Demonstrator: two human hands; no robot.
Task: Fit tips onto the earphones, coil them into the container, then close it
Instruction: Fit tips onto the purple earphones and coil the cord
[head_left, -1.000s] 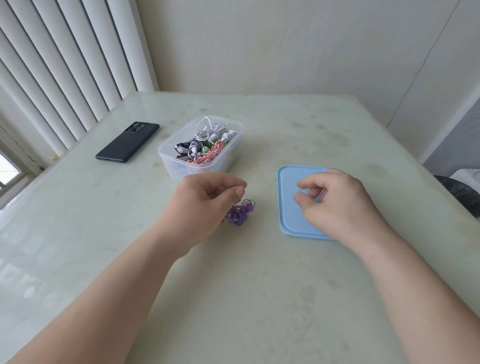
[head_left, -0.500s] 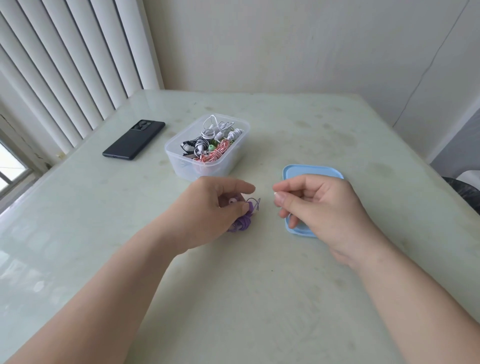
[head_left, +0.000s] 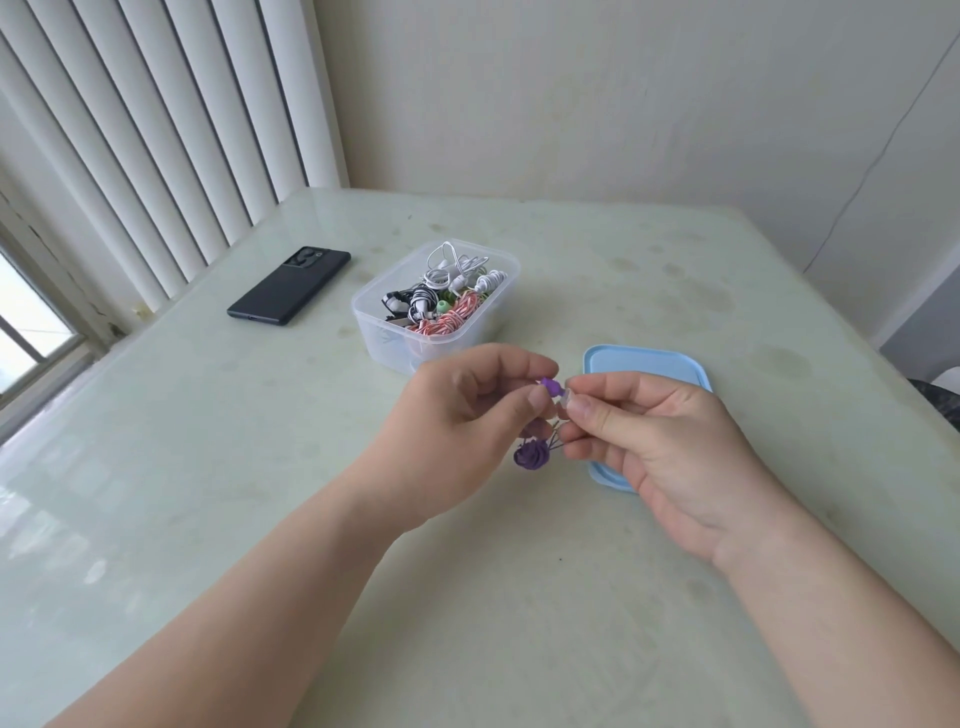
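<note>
Our left hand (head_left: 462, 415) pinched a purple earbud (head_left: 549, 385) between thumb and forefinger, the other fingers curled in beneath. Our right hand (head_left: 660, 447) met it from the other side, its thumb and forefinger nipped on a small clear tip (head_left: 563, 402) pressed against the earbud. The tip was tiny and half hidden by our fingertips, so we could not tell whether it was seated or only touching. Thin wires ran down from the pinch to a purple coil (head_left: 531, 456), which hung just below our left fingers, near the table (head_left: 208, 467) or on it.

The blue lid (head_left: 649, 364) lay flat just beyond our right hand, its near edge covered by our knuckles. The container (head_left: 384, 343) stood open just past our left hand, apart from the lid with a strip of tabletop between them. It held other earphones (head_left: 447, 301), white, black-and-white and pink, bundled inside its rim.

A dark phone (head_left: 289, 285) lay well to the left of the container, close to the table's left edge, under the blinds (head_left: 156, 130). The far edge met the wall (head_left: 623, 104). A broad stretch of tabletop lay around our forearms on the near side.
</note>
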